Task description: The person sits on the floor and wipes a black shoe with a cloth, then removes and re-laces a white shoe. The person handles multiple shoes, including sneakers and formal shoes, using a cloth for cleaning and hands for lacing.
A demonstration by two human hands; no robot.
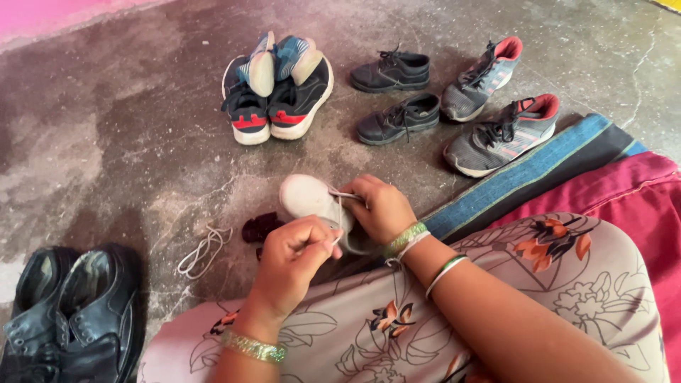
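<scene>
Head view — hands (383,207) lacing white shoe (309,196).

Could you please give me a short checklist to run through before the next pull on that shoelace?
1. Small white fabric shoe steadied by right hand: ok.
2. Thin white lace end pinched in left hand: ok.
3. Lace threaded through every eyelet: cannot tell, hands cover them.
4. Spare loose white lace on the concrete floor, clear of the shoe: ok.
5. Lace free of knots: cannot tell.
</scene>
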